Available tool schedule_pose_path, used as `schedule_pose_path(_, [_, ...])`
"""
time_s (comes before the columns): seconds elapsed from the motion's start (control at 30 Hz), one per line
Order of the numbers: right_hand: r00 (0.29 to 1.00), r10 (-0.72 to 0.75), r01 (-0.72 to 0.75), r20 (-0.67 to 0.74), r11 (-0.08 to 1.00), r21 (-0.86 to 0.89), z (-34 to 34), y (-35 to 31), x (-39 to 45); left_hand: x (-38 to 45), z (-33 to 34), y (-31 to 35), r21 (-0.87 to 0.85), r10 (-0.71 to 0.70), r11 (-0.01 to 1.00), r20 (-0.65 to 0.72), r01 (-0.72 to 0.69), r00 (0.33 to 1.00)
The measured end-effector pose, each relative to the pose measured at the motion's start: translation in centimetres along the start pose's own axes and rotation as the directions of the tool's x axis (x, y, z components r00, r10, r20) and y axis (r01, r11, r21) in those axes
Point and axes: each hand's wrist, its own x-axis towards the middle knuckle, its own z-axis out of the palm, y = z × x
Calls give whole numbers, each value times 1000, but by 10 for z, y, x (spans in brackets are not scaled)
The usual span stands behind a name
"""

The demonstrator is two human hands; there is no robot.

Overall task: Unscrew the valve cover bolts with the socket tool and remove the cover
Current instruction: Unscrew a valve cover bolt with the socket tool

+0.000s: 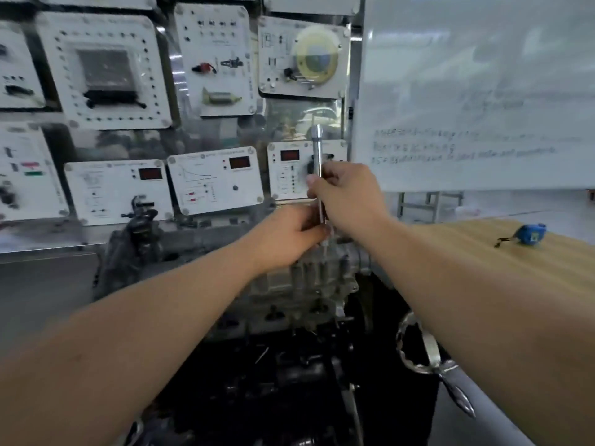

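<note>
Silver socket tool [318, 162], blue tape measure [532, 234].

A single wide-angle view is given from the person's head, aimed forward and slightly down along both outstretched forearms, so the left hand [289, 235] and right hand [346, 196] are seen near frame centre with the socket tool [318, 162] held upright between them over the engine block [309, 284]. The engine is seen close, just below the hands, while the wall of instrument panels [212, 178] and the whiteboard [476, 91] are faced head-on behind it; the wooden table [515, 262] is caught at the right edge. Straight lines are bowed toward the edges by the lens, and no second view is provided.
</note>
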Motion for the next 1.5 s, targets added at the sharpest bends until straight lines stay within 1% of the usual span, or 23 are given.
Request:
schedule_pose_path(0.07, [998,-54,50,46,995,81,27,-18,13,-7,-29,-20,35,-42,998,-45,44,998])
schedule_pose_path(0.17, [989,-117,104,89,984,144,62,-42,29,-15,-63,-49,50,-97,994,-101,102,990])
schedule_pose_path(0.3, [982,-144,111,125,964,243,101,-61,51,-18,-96,-84,53,-152,985,-174,164,973])
schedule_pose_path(0.37, [976,-165,123,143,956,265,118,-65,62,-17,-109,-97,103,-176,975,-193,198,965])
schedule_pose_path(0.47, [973,-186,140,140,948,286,139,-67,77,-9,-127,-113,230,-183,946,-199,227,963])
schedule_pose_path(0.57, [970,-207,157,130,935,318,158,-69,90,-2,-142,-128,296,-199,921,-201,253,959])
schedule_pose_path(0.63, [963,-228,175,142,933,314,170,-69,95,-1,-147,-138,329,-203,908,-201,261,958])
schedule_pose_path(0.77, [957,-227,152,181,923,354,189,-63,105,2,-149,-154,334,-212,904,-193,267,958])
schedule_pose_path(0.87, [956,-232,157,178,921,356,198,-58,108,6,-149,-162,329,-230,904,-164,273,959])
schedule_pose_path(0.93, [955,-230,155,188,925,348,202,-55,108,8,-149,-165,337,-239,901,-143,274,961])
schedule_pose_path(1.07, [957,-185,85,221,914,398,208,-48,111,12,-148,-166,400,-240,878,-107,263,965])
schedule_pose_path(1.2, [957,-194,85,214,898,433,209,-42,113,12,-149,-167,364,-223,899,-100,244,970])
schedule_pose_path(1.33, [954,-187,67,233,894,443,211,-31,110,13,-146,-169,428,-255,869,-49,251,966])
schedule_pose_path(1.4, [964,-168,43,208,866,499,211,-29,108,13,-146,-170,397,-243,883,-69,250,968])
schedule_pose_path(1.43, [966,-174,56,188,860,507,211,-30,108,12,-146,-170,357,-233,900,-90,250,968])
schedule_pose_path(1.5, [963,-227,135,144,873,469,212,-32,108,11,-147,-170,266,-219,933,-114,242,969])
